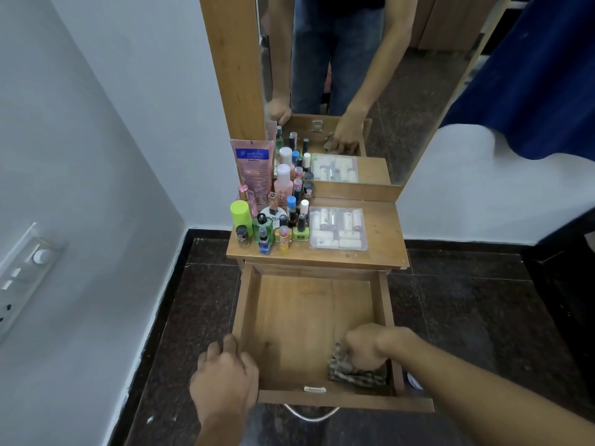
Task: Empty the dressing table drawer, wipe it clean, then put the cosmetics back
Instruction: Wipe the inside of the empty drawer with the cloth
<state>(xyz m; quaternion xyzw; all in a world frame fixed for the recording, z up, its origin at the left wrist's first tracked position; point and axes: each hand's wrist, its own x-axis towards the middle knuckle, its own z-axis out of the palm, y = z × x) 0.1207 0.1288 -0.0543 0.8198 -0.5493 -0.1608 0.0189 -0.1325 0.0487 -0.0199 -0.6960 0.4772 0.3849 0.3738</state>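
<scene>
The wooden drawer (302,320) is pulled out below the dressing table top, and its floor is bare apart from a cloth. My left hand (225,371) grips the drawer's front left corner, fingers curled over the side wall. Inside the front right corner, my right hand (370,349) grips a dark patterned cloth (351,371) and holds it down on the drawer floor. Several cosmetics bottles (273,217) stand crowded on the left of the table top (383,233). A pink tube (254,169) leans behind them. A clear packet of small tubes (338,228) lies to their right.
A tall mirror (370,85) in a wooden frame rises behind the table top and reflects me. A grey wall with a switch panel (25,272) runs on the left. Dark speckled floor (467,317) surrounds the table. Blue fabric (541,75) hangs at the upper right.
</scene>
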